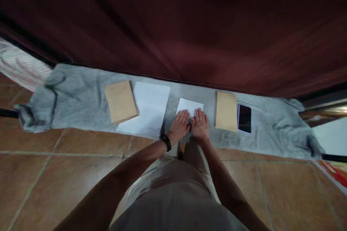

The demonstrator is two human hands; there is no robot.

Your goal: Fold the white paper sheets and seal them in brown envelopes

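Both of my hands lie flat, fingers stretched out, on a small folded white paper (190,106) that rests on a grey cloth (81,97) spread on the floor. My left hand (179,125), with a black band at the wrist, presses the paper's near left part. My right hand (200,124) sits beside it, thumbs nearly touching. Left of the paper lies a larger stack of white sheets (150,107) and a brown envelope (120,101). To the right lie a second brown envelope (226,110) and a dark phone (244,118).
A dark red curtain (189,25) hangs along the far edge of the cloth. Brown floor tiles (67,173) spread on the near side. My knees in grey shorts (173,187) fill the bottom middle. Striped fabric (18,66) shows at the far left.
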